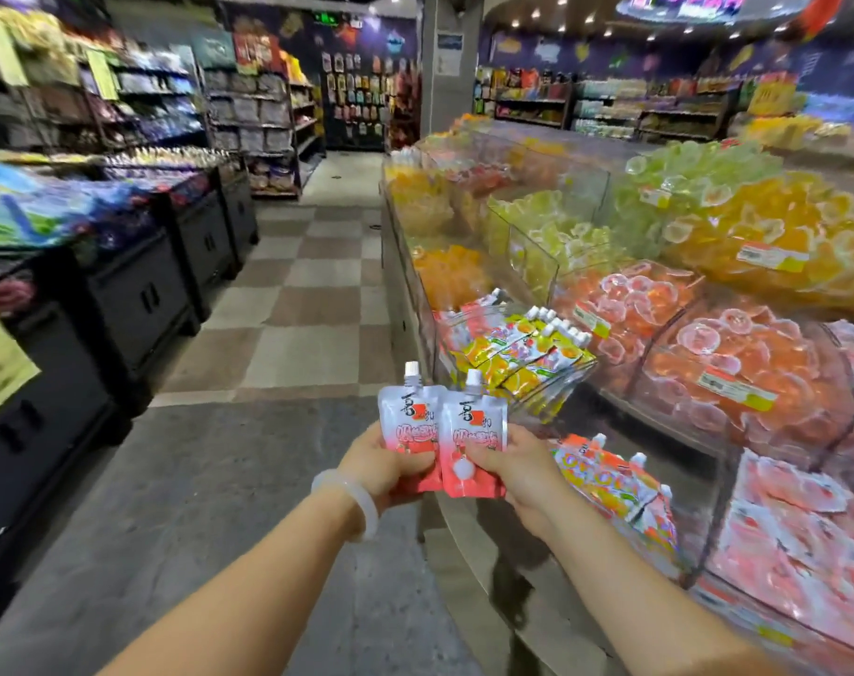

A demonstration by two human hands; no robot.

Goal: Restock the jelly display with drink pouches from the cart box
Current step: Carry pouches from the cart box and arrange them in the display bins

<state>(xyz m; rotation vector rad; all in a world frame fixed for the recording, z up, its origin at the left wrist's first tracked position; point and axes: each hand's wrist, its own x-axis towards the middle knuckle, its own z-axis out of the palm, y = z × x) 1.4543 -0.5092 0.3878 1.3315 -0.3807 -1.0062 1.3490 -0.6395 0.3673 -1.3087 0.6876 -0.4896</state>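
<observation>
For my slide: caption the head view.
Both hands, left hand and right hand, hold pink drink pouches beside the jelly display.

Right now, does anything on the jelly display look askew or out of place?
Nothing looks damaged or spilled. The yellow pouches lie jumbled at mixed angles in their clear bin. The two pink pouches are not shelved yet, held by the left hand and right hand.

Checkered floor [312, 285], black cabinets [137, 304]

Both forearms are bare, with no sleeves in view; a pale, milky, smooth round bangle [354, 500] circles the wrist just behind the left hand [383, 463]; the right wrist wears nothing.
</observation>
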